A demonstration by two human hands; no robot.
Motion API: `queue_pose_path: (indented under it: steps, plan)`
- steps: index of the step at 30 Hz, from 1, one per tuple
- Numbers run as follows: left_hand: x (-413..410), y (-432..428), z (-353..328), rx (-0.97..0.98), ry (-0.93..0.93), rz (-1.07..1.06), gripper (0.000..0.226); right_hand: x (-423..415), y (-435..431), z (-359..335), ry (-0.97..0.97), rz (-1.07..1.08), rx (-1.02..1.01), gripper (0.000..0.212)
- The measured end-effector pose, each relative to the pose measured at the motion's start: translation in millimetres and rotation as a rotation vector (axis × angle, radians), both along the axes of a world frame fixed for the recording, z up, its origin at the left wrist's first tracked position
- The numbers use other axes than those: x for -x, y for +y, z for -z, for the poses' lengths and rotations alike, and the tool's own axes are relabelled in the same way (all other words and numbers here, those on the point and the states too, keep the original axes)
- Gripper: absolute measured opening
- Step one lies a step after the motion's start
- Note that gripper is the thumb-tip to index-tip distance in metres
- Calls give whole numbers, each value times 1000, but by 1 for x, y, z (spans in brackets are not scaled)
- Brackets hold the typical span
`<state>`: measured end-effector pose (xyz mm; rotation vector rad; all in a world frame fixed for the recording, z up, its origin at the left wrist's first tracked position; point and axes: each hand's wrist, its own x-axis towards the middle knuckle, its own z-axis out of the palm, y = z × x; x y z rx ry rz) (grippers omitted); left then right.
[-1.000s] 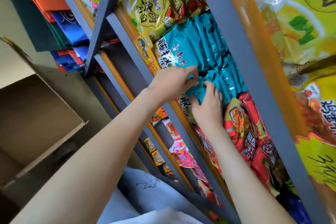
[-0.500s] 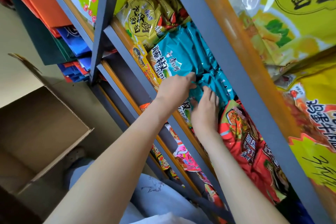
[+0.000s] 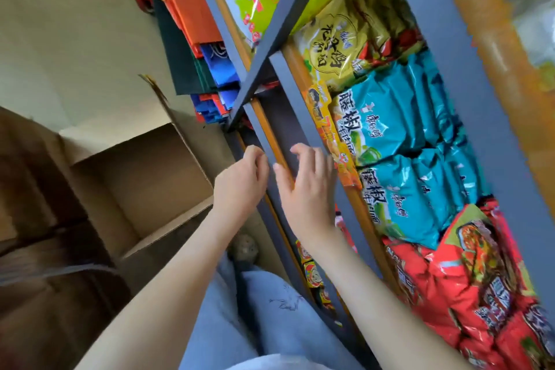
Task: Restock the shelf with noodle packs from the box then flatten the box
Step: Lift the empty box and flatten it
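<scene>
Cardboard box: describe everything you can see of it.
The cardboard box is plain brown corrugated board, not flattened, top open with flaps spread; one flap stands up with a ragged edge. No noodle packs show in the visible interior. It sits low, left of the grey shelf; the left hand and right hand do not touch it.

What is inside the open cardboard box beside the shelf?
Only bare brown inner walls show in the cardboard box; nothing is seen lying in it. Its lower part is dark and blurred, so hidden.
</scene>
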<state>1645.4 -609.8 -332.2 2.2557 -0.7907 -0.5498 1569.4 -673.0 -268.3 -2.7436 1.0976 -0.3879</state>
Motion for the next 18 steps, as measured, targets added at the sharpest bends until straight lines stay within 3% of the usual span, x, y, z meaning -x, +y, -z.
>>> queue_pose_path:
  steps: [8, 18]
  plan:
    - [-76, 122, 93, -445, 300, -471, 24, -98, 56, 106, 347, -75, -471, 40]
    - [-114, 193, 231, -621, 656, -986, 39, -171, 71, 271, 590, 114, -749, 45]
